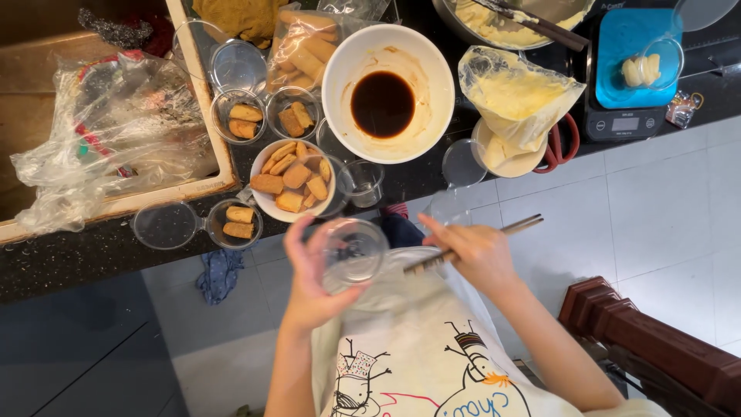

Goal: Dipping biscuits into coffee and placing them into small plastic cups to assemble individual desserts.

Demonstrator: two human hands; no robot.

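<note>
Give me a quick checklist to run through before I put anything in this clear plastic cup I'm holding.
1. Left hand grips the clear plastic cup: ok.
2. Cup empty inside: ok, nothing shows in it.
3. Right hand holds the brown chopsticks as a pair: ok.
4. Small white bowl of soaked biscuit pieces on the black counter: ok.
5. Large white bowl of dark liquid has liquid left: ok.
6. Chopstick tips clean: cannot tell.

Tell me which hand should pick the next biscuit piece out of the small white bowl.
Right, probably. The right hand holds the chopsticks, ready to grip a piece from the small white bowl. The left hand is busy holding the clear plastic cup.
</note>
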